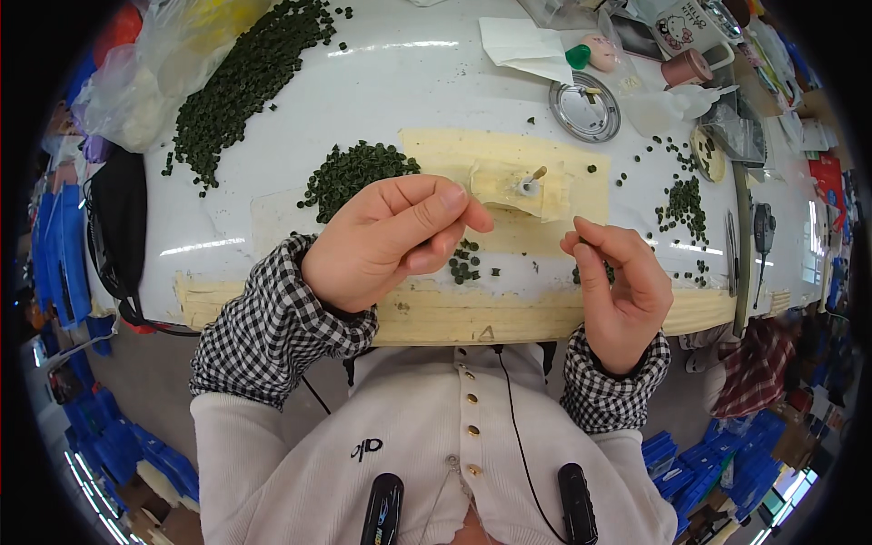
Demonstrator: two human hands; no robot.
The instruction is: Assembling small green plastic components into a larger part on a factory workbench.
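Over the near middle of the white table (418, 82), my left hand (391, 241) is closed in a pinch, thumb against the forefinger. Whatever its fingertips hold is hidden. My right hand (627, 286) pinches what looks like a small dark green part (584, 242) between thumb and fingers. Between and beyond my hands, a taped, yellowish block (495, 184) carries a short upright post (537, 176). A pile of small dark green spool-shaped parts (359, 173) lies just past my left hand. A few loose ones (465, 268) rest between my hands.
A larger heap of green parts (254, 77) spreads at the far left beside plastic bags (136, 91). Scattered parts (683, 204) lie at right, near tweezers (732, 250). A round metal lid (585, 107), a white paper (525, 50) and a mug (686, 32) stand at the back right.
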